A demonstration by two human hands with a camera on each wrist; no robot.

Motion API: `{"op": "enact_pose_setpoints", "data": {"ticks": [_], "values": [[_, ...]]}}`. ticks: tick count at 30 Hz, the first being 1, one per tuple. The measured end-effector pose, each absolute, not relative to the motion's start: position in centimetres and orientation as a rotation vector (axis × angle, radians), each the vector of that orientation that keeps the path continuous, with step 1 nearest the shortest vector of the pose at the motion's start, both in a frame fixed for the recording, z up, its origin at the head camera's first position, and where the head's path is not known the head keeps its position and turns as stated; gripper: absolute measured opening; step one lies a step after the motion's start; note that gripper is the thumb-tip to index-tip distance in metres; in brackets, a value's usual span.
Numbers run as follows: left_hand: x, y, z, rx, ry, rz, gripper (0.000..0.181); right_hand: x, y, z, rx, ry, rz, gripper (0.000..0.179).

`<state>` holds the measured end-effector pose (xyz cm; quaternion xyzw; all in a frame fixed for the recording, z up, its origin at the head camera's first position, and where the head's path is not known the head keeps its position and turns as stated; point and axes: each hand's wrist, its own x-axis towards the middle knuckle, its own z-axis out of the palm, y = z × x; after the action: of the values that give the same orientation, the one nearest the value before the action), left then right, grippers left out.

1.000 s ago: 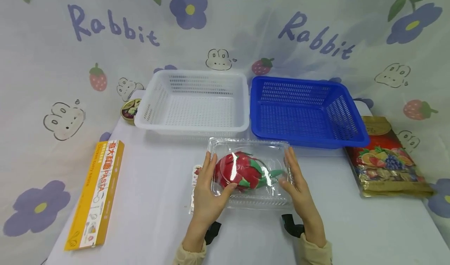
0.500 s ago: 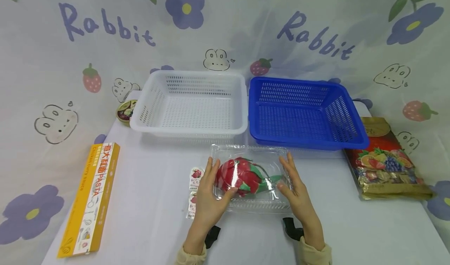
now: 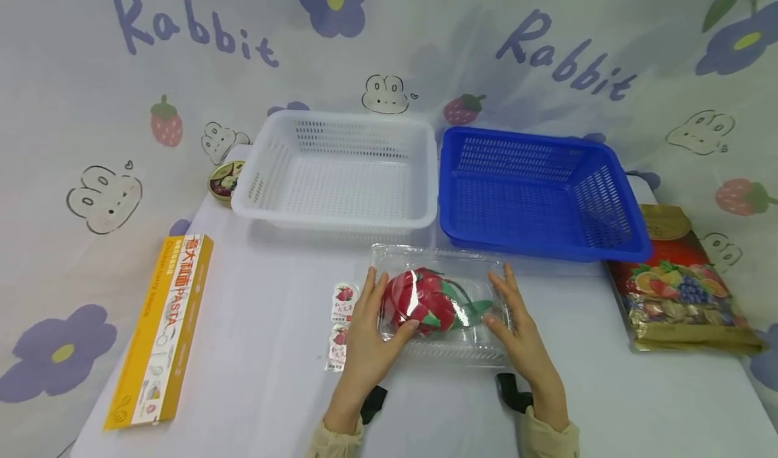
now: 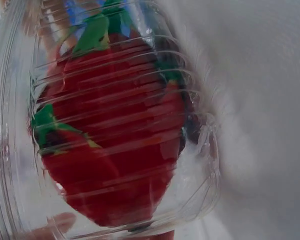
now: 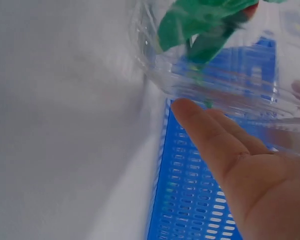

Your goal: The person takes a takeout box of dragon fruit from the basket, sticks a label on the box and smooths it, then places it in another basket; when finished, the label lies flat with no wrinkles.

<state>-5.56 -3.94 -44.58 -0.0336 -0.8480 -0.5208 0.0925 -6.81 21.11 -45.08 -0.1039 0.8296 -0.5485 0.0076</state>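
A clear plastic clamshell box (image 3: 452,350) with a red dragon fruit with green scales (image 3: 419,299) inside lies between both hands over the white table. My left hand (image 3: 369,333) holds its left end, thumb on the lid and fingers along the side. At the opposite end my right hand (image 3: 525,340) grips it the same way; the right wrist view shows the fingers (image 5: 210,135) against the box's edge. The fruit's red skin (image 4: 120,130) fills the left wrist view behind the ribbed plastic wall. Two stickers with fruit pictures (image 3: 344,302) lie beside the left hand.
Behind the box stand a white basket (image 3: 334,223) and a blue basket (image 3: 547,247). A yellow pasta box (image 3: 161,333) lies at left, a round tin (image 3: 223,180) at the back left. A red and gold fruit-print bag (image 3: 687,289) lies at right.
The box has come slightly nearer to me, away from the baskets, with both hands still on it. More of the stickers shows. The camera view has shifted a little.
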Motion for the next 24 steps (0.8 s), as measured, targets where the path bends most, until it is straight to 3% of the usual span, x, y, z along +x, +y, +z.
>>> {"op": "enact_pose_setpoints", "data": {"ticks": [9,14,20,24], "values": [[-5.7,-4.2,-44.4,-0.113,-2.555,-1.615,0.077,-6.8,21.4,-44.8,-0.290,2.596,-1.646,0.064],[-5.7,-5.0,-44.5,-0.123,-2.491,-1.758,0.063,-7.0,21.6,-44.7,-0.246,2.579,-1.628,0.064],[-5.9,-6.7,-45.0,0.268,-2.379,-1.569,0.043,-6.9,21.6,-44.6,-0.224,2.544,-1.660,0.062],[-6.1,-7.6,-45.2,0.567,-2.528,-1.227,0.042,-6.7,21.6,-44.5,-0.216,2.544,-1.660,0.062]]}}
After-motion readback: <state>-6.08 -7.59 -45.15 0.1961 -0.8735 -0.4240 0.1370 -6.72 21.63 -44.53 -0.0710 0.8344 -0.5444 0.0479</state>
